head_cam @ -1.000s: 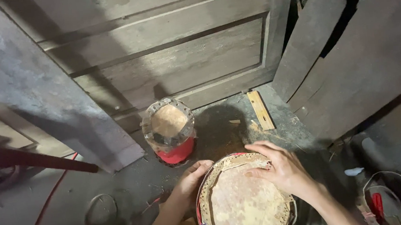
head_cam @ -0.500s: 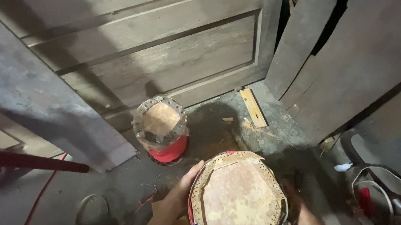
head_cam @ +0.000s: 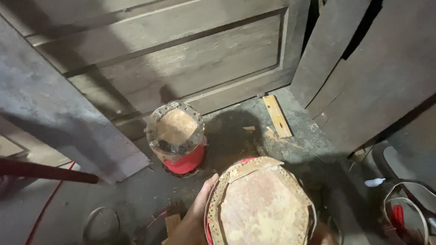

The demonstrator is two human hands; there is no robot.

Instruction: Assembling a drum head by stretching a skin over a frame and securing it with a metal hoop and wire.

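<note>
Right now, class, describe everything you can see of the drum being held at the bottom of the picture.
The held drum faces the camera with its round, tan skin, mottled with rusty patches. A pale, ragged strip dotted with small holes rims the skin, and a sliver of red body shows at its lower left. The left hand presses against its left edge; the right hand barely shows at the lower right. A smaller, similar drum stands apart on the floor behind.
</note>
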